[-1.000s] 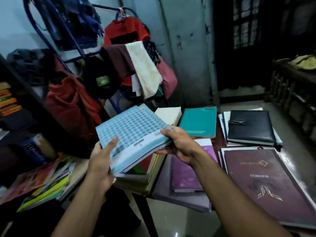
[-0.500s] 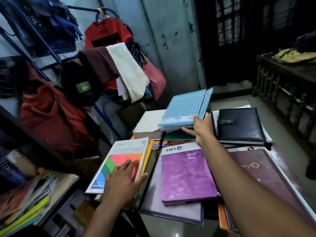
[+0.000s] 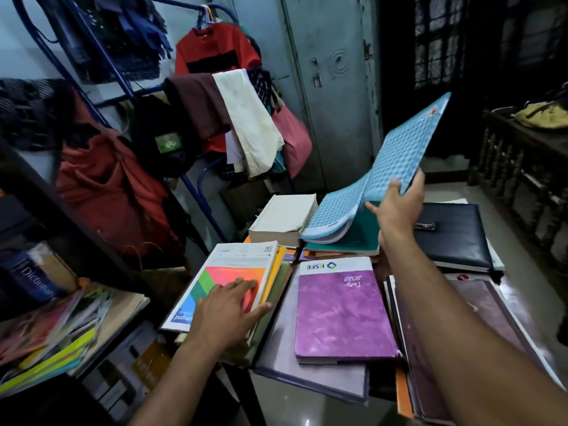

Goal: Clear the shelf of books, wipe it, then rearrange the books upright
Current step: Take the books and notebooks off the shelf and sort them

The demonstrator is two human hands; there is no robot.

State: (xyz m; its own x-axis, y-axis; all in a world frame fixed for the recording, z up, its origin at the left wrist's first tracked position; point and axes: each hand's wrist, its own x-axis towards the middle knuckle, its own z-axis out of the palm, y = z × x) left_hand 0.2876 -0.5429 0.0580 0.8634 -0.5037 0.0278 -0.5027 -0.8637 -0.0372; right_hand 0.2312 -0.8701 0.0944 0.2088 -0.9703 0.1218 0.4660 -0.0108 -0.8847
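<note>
My right hand (image 3: pixel 396 207) grips the edge of a light-blue patterned book (image 3: pixel 396 167), which bends over the teal book (image 3: pixel 353 238) at the back of the table. My left hand (image 3: pixel 224 309) rests flat, fingers straight, on a book with a multicoloured cover (image 3: pixel 227 272) that tops a pile at the table's left edge. A purple 2023 diary (image 3: pixel 341 315) lies in the middle, a black folder (image 3: pixel 455 235) at the back right, and a large maroon book (image 3: pixel 479 336) under my right forearm. The dark shelf (image 3: pixel 40 192) at left holds leaning books (image 3: pixel 55 333).
A thick white book (image 3: pixel 285 216) lies behind the coloured pile. A blue clothes rack (image 3: pixel 190 167) draped with garments stands behind the table, beside a grey door (image 3: pixel 332 87). A dark wooden railing (image 3: pixel 522 179) runs along the right.
My right hand has swung the light-blue book up and to the right, so it now tilts steeply and bends. My left hand stays on the multicoloured book.
</note>
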